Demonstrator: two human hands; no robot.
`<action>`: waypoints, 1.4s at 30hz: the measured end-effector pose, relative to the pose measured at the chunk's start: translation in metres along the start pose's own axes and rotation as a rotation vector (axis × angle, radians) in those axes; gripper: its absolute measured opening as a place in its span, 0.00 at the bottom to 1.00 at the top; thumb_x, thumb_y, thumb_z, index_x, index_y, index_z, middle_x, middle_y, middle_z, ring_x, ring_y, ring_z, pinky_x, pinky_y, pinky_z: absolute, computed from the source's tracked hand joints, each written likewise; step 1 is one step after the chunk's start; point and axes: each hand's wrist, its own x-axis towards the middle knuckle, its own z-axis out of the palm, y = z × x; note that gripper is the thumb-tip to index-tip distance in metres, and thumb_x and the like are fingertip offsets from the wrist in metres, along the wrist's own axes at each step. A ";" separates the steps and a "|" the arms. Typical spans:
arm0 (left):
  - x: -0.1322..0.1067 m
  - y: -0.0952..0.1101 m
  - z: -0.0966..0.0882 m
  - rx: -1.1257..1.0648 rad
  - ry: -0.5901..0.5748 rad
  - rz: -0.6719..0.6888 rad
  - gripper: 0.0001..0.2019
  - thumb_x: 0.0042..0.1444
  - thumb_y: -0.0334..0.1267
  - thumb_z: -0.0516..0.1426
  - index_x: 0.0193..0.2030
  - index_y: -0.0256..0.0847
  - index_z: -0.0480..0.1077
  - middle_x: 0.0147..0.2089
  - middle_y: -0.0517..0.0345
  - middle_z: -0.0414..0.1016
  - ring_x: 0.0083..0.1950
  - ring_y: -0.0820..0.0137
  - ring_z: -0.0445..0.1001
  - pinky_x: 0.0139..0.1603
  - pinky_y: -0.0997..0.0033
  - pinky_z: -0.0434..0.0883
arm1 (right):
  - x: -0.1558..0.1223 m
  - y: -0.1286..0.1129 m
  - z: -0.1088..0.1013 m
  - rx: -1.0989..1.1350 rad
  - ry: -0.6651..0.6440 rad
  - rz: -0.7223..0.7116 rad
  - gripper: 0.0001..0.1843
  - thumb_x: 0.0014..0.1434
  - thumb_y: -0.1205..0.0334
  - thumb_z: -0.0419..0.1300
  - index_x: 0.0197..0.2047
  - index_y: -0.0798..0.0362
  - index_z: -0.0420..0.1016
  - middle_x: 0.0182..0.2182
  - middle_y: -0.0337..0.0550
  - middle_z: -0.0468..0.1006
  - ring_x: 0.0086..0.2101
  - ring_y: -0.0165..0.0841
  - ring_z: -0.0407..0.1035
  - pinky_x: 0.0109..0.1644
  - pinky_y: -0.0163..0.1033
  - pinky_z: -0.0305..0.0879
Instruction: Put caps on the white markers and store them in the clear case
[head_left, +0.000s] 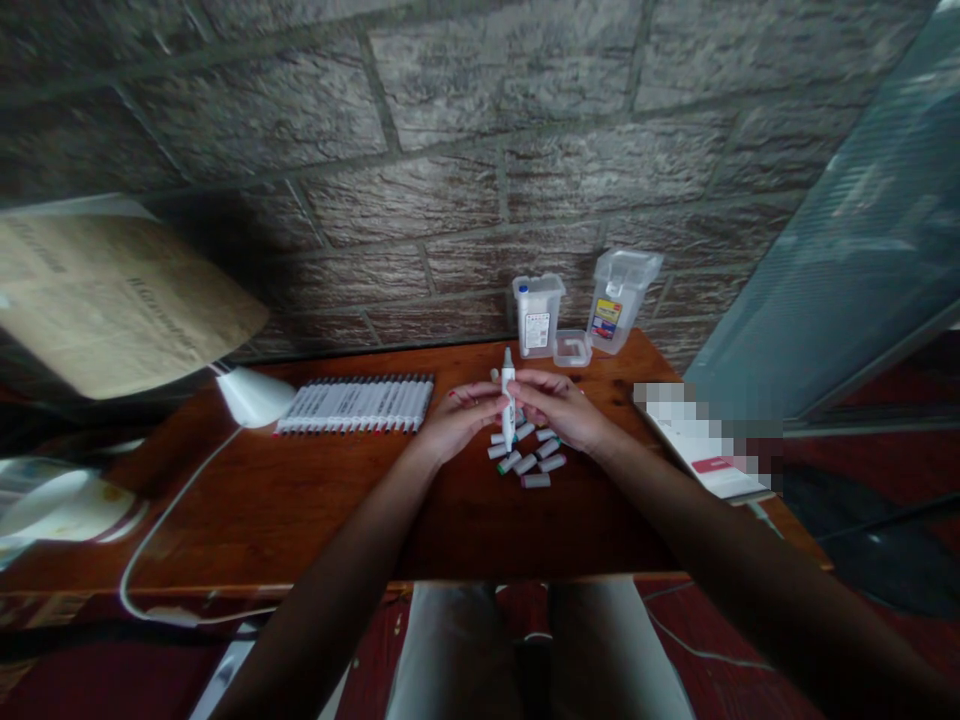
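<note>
Both my hands meet over the middle of a reddish wooden table (315,500) and hold one white marker (508,400) upright between them. My left hand (459,420) pinches its lower part from the left. My right hand (559,408) grips it from the right, fingers curled. Several loose grey marker caps (529,463) lie on the table just under my hands. A long row of white markers (356,405) lies side by side to the left.
Two clear plastic containers (538,315) (619,298) and a small clear lid (572,348) stand at the table's back edge against a stone wall. A white booklet (712,455) lies at the right. A white cable (172,520) and a cardboard box (112,300) are at the left.
</note>
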 end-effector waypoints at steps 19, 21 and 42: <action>-0.002 -0.002 0.004 -0.054 -0.105 0.045 0.16 0.48 0.42 0.71 0.43 0.37 0.80 0.42 0.49 0.83 0.43 0.62 0.82 0.47 0.64 0.76 | -0.001 -0.003 -0.001 0.046 -0.026 -0.028 0.20 0.47 0.50 0.74 0.41 0.51 0.80 0.21 0.31 0.72 0.18 0.19 0.55 0.20 0.27 0.44; -0.001 -0.002 0.003 -0.047 -0.105 0.053 0.17 0.48 0.42 0.71 0.43 0.37 0.80 0.42 0.49 0.83 0.43 0.62 0.82 0.47 0.64 0.76 | -0.001 -0.002 -0.001 0.045 -0.024 -0.026 0.20 0.48 0.50 0.74 0.41 0.51 0.80 0.21 0.31 0.72 0.18 0.18 0.54 0.20 0.28 0.43; -0.003 -0.005 0.001 0.075 -0.113 0.018 0.20 0.33 0.38 0.76 0.34 0.36 0.77 0.33 0.58 0.81 0.34 0.69 0.79 0.42 0.68 0.75 | -0.011 -0.004 -0.001 -0.032 -0.142 0.006 0.19 0.41 0.54 0.78 0.38 0.47 0.85 0.32 0.37 0.82 0.26 0.26 0.71 0.29 0.31 0.65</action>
